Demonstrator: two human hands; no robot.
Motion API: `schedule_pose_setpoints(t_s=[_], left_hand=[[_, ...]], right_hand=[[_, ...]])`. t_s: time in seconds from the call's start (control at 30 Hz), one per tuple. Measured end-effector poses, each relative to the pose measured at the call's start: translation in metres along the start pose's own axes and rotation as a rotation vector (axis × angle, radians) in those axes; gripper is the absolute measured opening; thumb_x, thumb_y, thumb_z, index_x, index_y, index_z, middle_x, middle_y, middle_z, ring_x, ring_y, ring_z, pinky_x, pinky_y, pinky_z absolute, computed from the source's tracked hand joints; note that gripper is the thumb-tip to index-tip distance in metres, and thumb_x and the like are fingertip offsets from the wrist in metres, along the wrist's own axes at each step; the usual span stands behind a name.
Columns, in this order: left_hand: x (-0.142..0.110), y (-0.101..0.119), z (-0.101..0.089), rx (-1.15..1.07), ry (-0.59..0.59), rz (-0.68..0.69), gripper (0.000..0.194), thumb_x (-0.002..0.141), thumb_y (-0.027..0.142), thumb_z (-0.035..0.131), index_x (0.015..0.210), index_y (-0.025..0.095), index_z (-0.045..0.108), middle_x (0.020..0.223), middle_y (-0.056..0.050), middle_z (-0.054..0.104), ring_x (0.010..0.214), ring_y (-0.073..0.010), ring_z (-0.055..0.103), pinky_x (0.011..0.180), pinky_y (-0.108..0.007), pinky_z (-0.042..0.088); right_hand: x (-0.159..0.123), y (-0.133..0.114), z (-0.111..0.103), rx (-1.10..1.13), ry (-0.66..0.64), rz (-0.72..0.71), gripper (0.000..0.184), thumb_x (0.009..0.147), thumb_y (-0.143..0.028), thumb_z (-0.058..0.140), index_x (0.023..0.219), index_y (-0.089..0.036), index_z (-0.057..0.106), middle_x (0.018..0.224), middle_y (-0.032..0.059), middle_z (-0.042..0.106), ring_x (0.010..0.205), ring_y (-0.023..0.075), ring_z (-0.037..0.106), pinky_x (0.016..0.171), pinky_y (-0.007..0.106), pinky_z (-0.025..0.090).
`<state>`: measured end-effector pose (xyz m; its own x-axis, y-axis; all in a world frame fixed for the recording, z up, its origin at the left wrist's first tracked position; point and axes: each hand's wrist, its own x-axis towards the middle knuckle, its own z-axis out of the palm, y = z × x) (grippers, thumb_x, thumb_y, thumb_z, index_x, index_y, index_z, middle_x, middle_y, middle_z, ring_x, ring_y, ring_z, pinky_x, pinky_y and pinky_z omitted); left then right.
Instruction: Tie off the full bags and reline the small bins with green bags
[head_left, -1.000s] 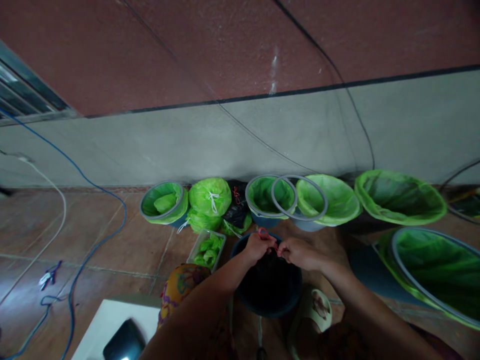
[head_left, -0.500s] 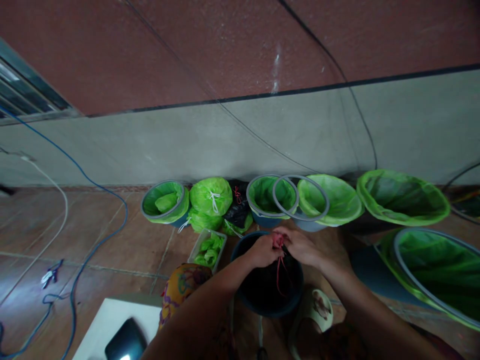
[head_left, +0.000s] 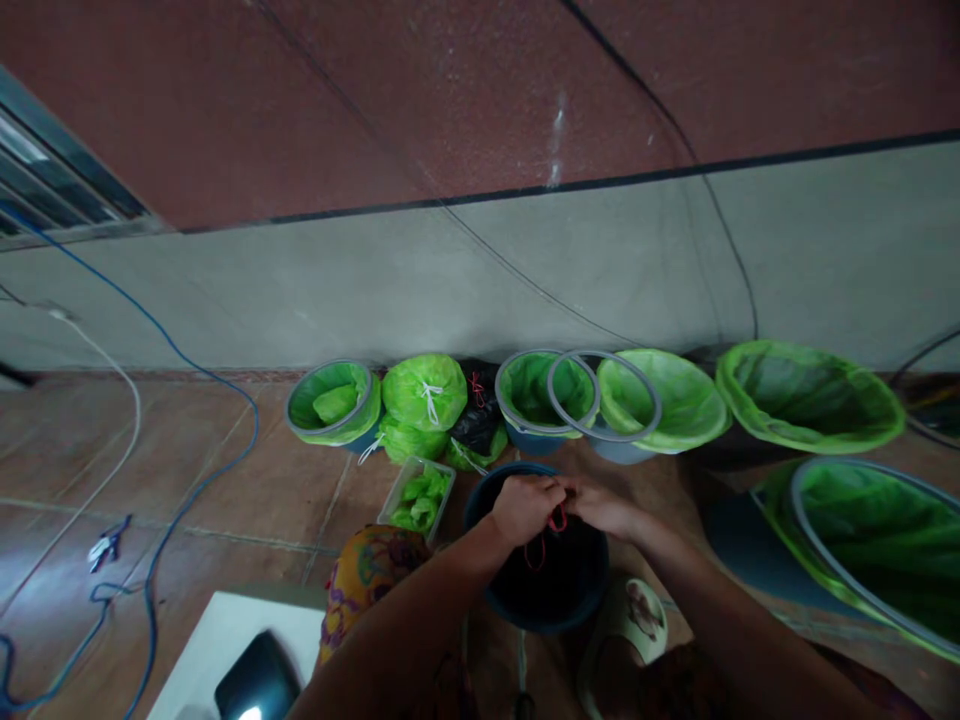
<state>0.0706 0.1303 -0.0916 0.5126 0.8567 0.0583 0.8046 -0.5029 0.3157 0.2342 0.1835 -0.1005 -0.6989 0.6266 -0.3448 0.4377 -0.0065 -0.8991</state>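
Between my feet stands a dark blue bucket [head_left: 592,590], with what looks like a black plastic bag [head_left: 551,565] inside, mostly lost in shadow. Above the bucket my left hand [head_left: 526,508] and my right hand [head_left: 600,508] meet, fingers closed on the bag's red drawstring [head_left: 557,518]. A thin red loop of it dangles below the left hand. The exact fingertip hold is hidden. Just behind the bucket lie a tied black bag [head_left: 478,420] with a red string and a tied green bag [head_left: 425,392] with a white one.
Green-lined bins [head_left: 334,400] line the wall, with a large lined bin [head_left: 780,560] tipped at right. A loose grey ring [head_left: 658,405] leans over two bins. Left are a clear tub [head_left: 390,490] of green bags, a white surface [head_left: 217,640], keys [head_left: 109,545] and a blue cable [head_left: 196,490].
Both hands have stayed over the bucket while their fingers shifted on the red drawstring. The bunched red part has become mostly covered, and its hanging loop has moved left.
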Motion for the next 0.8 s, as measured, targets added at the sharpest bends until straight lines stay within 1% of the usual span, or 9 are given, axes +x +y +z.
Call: schedule_pose_setpoints(t_s=[0.07,0.13,0.23,0.3,0.43,0.53,0.63,0.7,0.8], left_hand=[[-0.001,0.001,0.001,0.045,0.038,-0.009,0.015,0.093,0.023,0.055,0.094,0.017,0.069,0.092,-0.007,0.068,0.088,-0.0188,0.063,0.080,-0.032,0.048],[-0.001,0.000,0.000,0.079,0.079,-0.032,0.017,0.093,0.028,0.055,0.095,0.018,0.070,0.094,-0.007,0.066,0.090,-0.0193,0.061,0.082,-0.033,0.047],[0.001,-0.001,-0.001,0.097,0.138,-0.065,0.022,0.095,0.033,0.053,0.098,0.021,0.070,0.092,-0.006,0.064,0.092,-0.0208,0.057,0.082,-0.035,0.046],[0.002,-0.003,-0.002,0.089,0.162,-0.085,0.022,0.095,0.034,0.052,0.097,0.023,0.071,0.089,-0.005,0.063,0.093,-0.0214,0.056,0.083,-0.036,0.045],[0.005,-0.004,-0.005,0.081,0.133,-0.147,0.021,0.094,0.031,0.054,0.089,0.020,0.071,0.087,-0.006,0.064,0.093,-0.0216,0.056,0.085,-0.036,0.044],[0.007,-0.003,-0.011,0.003,0.078,-0.233,0.021,0.094,0.026,0.052,0.087,0.019,0.071,0.086,-0.007,0.065,0.087,-0.0207,0.060,0.081,-0.034,0.044],[0.008,-0.001,-0.020,-0.110,0.042,-0.322,0.023,0.094,0.027,0.050,0.087,0.019,0.071,0.086,-0.007,0.068,0.083,-0.0206,0.063,0.074,-0.032,0.044],[0.009,0.000,-0.025,-0.135,0.031,-0.361,0.025,0.095,0.029,0.048,0.089,0.020,0.071,0.087,-0.008,0.069,0.084,-0.0217,0.065,0.072,-0.031,0.045],[0.009,0.002,-0.030,-0.097,-0.013,-0.404,0.031,0.098,0.035,0.042,0.092,0.021,0.069,0.089,-0.009,0.072,0.086,-0.0231,0.068,0.073,-0.031,0.047]], right_hand=[[-0.001,-0.002,-0.002,0.128,-0.058,0.028,0.022,0.065,-0.018,0.055,0.081,-0.020,0.070,0.078,0.0000,0.070,0.077,0.0179,0.062,0.075,0.030,0.051],[-0.002,-0.004,-0.003,0.202,-0.074,0.057,0.018,0.064,-0.020,0.057,0.077,-0.020,0.070,0.076,-0.0009,0.069,0.073,0.0163,0.060,0.074,0.029,0.049],[-0.002,-0.004,-0.002,0.243,-0.028,0.098,0.017,0.064,-0.023,0.056,0.074,-0.019,0.069,0.073,-0.0006,0.069,0.070,0.0149,0.058,0.071,0.027,0.047],[0.000,-0.002,0.000,0.213,0.039,0.088,0.017,0.067,-0.024,0.055,0.076,-0.019,0.069,0.074,-0.0002,0.069,0.071,0.0149,0.059,0.072,0.027,0.047],[0.005,0.001,-0.001,-0.051,0.213,0.059,0.020,0.078,-0.022,0.048,0.081,-0.019,0.068,0.079,0.0021,0.071,0.078,0.0170,0.063,0.079,0.029,0.047],[0.004,-0.007,-0.003,-0.396,0.313,0.066,0.022,0.086,-0.019,0.044,0.088,-0.020,0.066,0.092,0.0053,0.071,0.087,0.0174,0.065,0.082,0.029,0.046],[-0.001,-0.020,-0.005,-0.702,0.360,0.033,0.025,0.093,-0.020,0.039,0.091,-0.019,0.064,0.103,0.0081,0.067,0.091,0.0173,0.064,0.081,0.027,0.044],[-0.005,-0.029,-0.006,-0.815,0.387,0.019,0.029,0.097,-0.022,0.035,0.093,-0.019,0.063,0.105,0.0096,0.066,0.095,0.0184,0.063,0.082,0.027,0.044],[-0.009,-0.036,-0.008,-0.897,0.444,0.080,0.026,0.097,-0.018,0.037,0.099,-0.018,0.063,0.109,0.0102,0.066,0.099,0.0199,0.063,0.081,0.028,0.044]])
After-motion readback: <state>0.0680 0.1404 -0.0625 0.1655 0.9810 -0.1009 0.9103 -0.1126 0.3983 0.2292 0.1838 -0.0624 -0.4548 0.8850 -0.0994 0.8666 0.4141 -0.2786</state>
